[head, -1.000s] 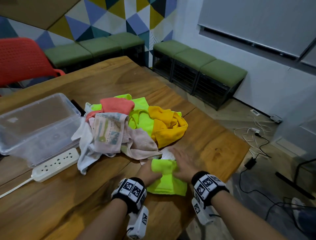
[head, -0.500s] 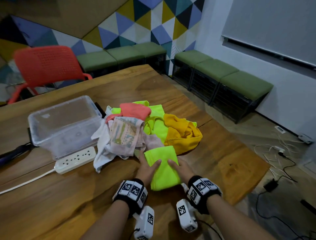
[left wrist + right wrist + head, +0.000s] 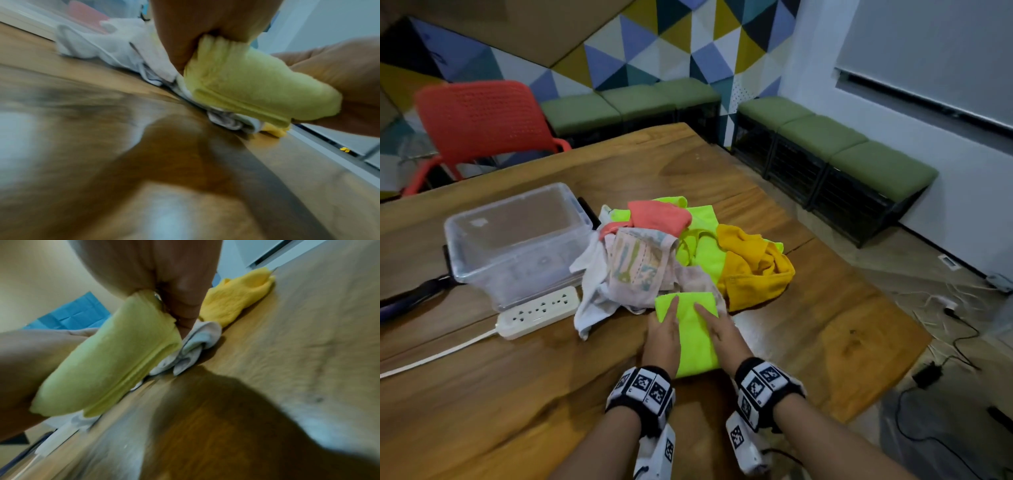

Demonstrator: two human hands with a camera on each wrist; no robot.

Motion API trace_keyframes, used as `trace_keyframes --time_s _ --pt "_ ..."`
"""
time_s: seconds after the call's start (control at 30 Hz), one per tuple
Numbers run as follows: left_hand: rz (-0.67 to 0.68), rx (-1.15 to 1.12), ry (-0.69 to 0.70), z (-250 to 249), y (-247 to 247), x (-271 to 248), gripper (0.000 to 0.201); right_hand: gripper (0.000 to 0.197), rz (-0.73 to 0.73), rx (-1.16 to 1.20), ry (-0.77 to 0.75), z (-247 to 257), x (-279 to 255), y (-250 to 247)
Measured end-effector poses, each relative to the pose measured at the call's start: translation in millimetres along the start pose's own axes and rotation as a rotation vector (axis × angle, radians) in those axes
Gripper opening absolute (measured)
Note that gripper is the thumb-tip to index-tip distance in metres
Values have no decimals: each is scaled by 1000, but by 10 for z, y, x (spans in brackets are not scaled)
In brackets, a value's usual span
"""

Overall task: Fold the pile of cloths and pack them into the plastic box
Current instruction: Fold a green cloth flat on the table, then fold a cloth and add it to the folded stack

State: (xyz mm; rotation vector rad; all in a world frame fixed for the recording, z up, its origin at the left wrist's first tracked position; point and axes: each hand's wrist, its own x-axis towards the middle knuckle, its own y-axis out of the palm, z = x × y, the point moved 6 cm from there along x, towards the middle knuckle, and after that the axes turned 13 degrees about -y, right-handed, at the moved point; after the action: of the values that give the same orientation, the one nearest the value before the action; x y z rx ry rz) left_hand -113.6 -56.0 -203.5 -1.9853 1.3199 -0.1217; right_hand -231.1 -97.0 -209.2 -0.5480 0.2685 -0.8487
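Observation:
A folded neon green cloth [image 3: 693, 337] sits at the near edge of the cloth pile [image 3: 643, 263], its far end over a white cloth. My left hand [image 3: 664, 329] holds its left side and my right hand [image 3: 719, 329] its right side, fingers stretched on top. In the wrist views the neon green cloth [image 3: 257, 91] [image 3: 115, 361] is raised off the wood, with a thumb curled round each side edge. The clear plastic box [image 3: 517, 274] stands empty to the left of the pile.
A white power strip [image 3: 537, 311] lies in front of the box, its cord running left. An orange-yellow cloth [image 3: 753, 267] and a coral cloth [image 3: 657, 216] lie in the pile. The table's right edge [image 3: 876, 363] is close. A red chair [image 3: 482, 116] stands behind the table.
The green cloth went from being folded under my hands to a narrow folded strip. Both hands have slid it forward against the pile and now grip its sides.

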Motion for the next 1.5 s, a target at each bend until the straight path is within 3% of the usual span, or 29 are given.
trace_keyframes --time_s 0.27,0.6,0.8,0.87,0.9,1.0,1.1,1.17,1.2,1.27,1.33,1.4,1.5 --pt "-121 60 -201 724 -746 -24 54 59 289 -6 -24 407 486 874" --pt "-305 -36 -353 1497 -1603 24 50 57 434 -115 -121 1052 908 1866" --pt "-224 97 -406 1934 -1769 122 50 59 503 -406 -82 1153 949 2379" --pt "-219 250 -451 2003 -1764 203 49 55 510 -566 -115 1205 1005 2440" --pt "-283 373 -441 1994 -1800 235 49 53 438 -666 -184 1263 1074 2418" --pt "-314 589 -351 1895 -1819 280 51 33 265 -774 -332 1436 1192 2220" --pt "-363 645 -156 1667 -1758 267 61 27 22 -746 -338 1478 1282 1732" --pt "-338 668 -32 1588 -1627 257 48 44 -188 -777 -256 1375 1360 1285" --pt "-255 693 -27 1637 -1520 255 47 54 -303 -810 -208 1307 1390 1057" --pt "-96 738 -136 1850 -1309 279 60 67 -450 -817 -66 1162 1396 610" --pt "-153 759 -151 1764 -1312 303 68 70 -403 -704 142 927 1410 271" --pt "-202 792 -189 1560 -1403 302 60 58 -316 -510 289 713 1388 77" --pt "-175 669 -146 1054 -1389 343 59 21 -197 -204 200 696 1346 43"
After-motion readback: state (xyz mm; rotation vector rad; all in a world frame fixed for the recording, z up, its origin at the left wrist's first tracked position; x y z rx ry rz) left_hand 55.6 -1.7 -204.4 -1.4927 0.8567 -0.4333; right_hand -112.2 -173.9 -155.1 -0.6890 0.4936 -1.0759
